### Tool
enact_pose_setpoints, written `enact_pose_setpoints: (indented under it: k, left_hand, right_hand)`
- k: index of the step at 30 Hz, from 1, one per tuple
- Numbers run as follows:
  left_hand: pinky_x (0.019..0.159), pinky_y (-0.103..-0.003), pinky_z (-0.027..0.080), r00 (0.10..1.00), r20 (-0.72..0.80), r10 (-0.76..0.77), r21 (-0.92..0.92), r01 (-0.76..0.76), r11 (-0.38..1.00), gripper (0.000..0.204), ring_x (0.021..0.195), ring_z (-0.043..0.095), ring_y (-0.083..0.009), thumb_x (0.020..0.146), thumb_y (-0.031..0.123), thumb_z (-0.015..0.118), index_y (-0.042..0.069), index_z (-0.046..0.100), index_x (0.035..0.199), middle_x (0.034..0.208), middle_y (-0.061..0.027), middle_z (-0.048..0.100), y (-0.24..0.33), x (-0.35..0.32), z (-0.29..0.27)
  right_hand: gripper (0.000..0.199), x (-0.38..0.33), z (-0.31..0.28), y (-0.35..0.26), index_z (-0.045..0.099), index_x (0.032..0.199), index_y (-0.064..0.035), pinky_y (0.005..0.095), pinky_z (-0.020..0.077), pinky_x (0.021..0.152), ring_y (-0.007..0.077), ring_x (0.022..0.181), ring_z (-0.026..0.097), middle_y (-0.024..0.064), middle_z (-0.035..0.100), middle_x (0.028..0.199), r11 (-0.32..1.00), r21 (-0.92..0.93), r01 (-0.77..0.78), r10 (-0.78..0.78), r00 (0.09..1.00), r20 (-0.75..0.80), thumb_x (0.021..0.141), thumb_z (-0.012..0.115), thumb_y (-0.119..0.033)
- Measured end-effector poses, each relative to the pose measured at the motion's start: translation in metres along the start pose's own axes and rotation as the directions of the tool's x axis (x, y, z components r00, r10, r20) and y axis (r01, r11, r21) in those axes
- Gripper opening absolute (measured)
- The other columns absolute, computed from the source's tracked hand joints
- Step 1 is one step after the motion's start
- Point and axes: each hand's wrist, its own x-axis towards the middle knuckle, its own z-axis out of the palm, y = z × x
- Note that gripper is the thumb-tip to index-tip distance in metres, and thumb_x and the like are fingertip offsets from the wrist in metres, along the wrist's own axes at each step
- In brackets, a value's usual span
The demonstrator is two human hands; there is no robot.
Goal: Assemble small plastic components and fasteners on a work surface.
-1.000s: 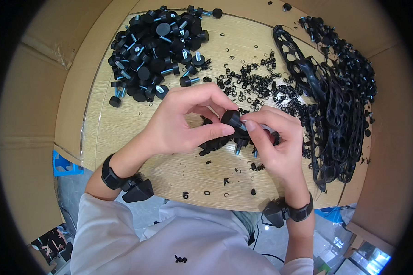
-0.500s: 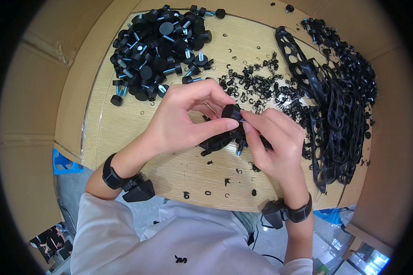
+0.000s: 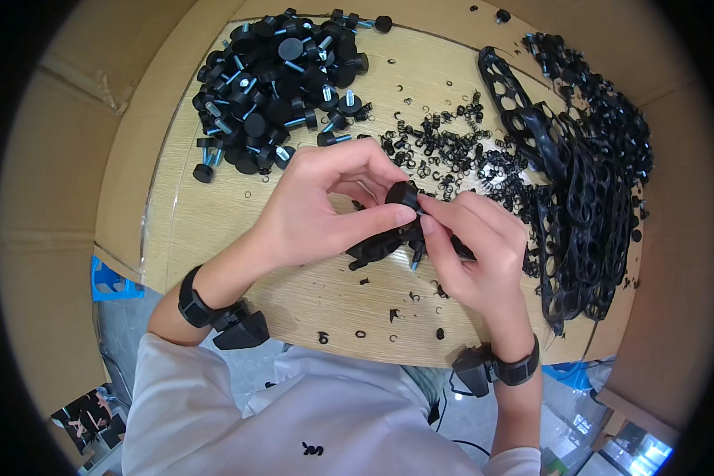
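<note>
Knob pile point(image 3: 255, 124) upper left, black scraps point(image 3: 444, 143) ahead, perforated strips point(image 3: 587, 214) right.
I observe both forearms point(image 3: 234, 264) angled inward, left hand point(image 3: 313, 208) grasping 1 black knob point(image 3: 401, 193) above the table point(image 3: 206, 214), right hand point(image 3: 484, 250) pinching at its underside.

Just one chunky black knob point(image 3: 402, 193), a short, round cylinder, sitting kinda tilted off the table, pinched by the left hand point(image 3: 313, 202) while the right hand's point(image 3: 484, 246) fingertips mostly hide its other end.
</note>
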Motion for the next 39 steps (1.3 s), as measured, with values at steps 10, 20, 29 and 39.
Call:
enact_pose_setpoints:
  k: [10,20,29,39]
  left_hand:
    - [0.074,-0.026,0.055,1.0,-0.009,-0.005,0.005,0.005,1.0,0.025,0.085,0.066,-0.0133,0.075,-0.005,0.074,-0.002,0.062,0.098,0.091,-0.0068,0.064,-0.0009,-0.0017,0.0004]
    - [0.075,-0.026,0.055,0.999,0.001,-0.032,0.036,0.032,0.999,0.026,0.086,0.065,-0.0126,0.075,-0.004,0.074,-0.002,0.063,0.099,0.092,-0.0057,0.064,-0.0017,-0.0009,0.0024]
    - [0.071,-0.025,0.055,1.0,0.028,-0.005,0.015,0.005,1.0,0.026,0.082,0.063,-0.0113,0.075,0.0,0.075,-0.001,0.063,0.098,0.091,-0.006,0.063,-0.0061,-0.0002,0.0013]
    - [0.077,-0.028,0.055,0.997,0.08,0.023,0.002,-0.023,1.0,0.032,0.092,0.063,-0.0153,0.075,-0.003,0.073,-0.001,0.062,0.105,0.103,-0.0109,0.064,-0.0007,0.0003,0.0]
  right_hand:
    - [0.015,0.0005,-0.0004,-0.0021,0.068,0.086,-0.0009,0.0329,0.0425,0.047,0.0236,0.052,0.054,0.0084,0.053,0.063,0.995,0.065,-0.082,0.079,0.996,0.04,0.071,0.069,0.001]
    - [0.016,-0.0021,0.0027,0.0017,0.065,0.082,-0.0012,0.029,0.0434,0.044,0.0184,0.055,0.056,0.0046,0.053,0.067,0.967,-0.212,0.139,-0.134,0.99,0.038,0.066,0.067,0.0]
    - [0.017,-0.0029,0.0007,-0.0009,0.064,0.081,-0.0011,0.0302,0.045,0.045,0.0198,0.056,0.058,0.006,0.055,0.069,0.975,-0.195,0.104,-0.099,0.995,0.031,0.064,0.067,0.0]
    - [0.008,-0.0009,-0.0008,-0.0022,0.063,0.081,0.0003,0.0304,0.0418,0.045,0.0207,0.049,0.054,0.0079,0.055,0.062,0.981,0.11,-0.162,0.16,0.987,0.029,0.073,0.065,0.003]
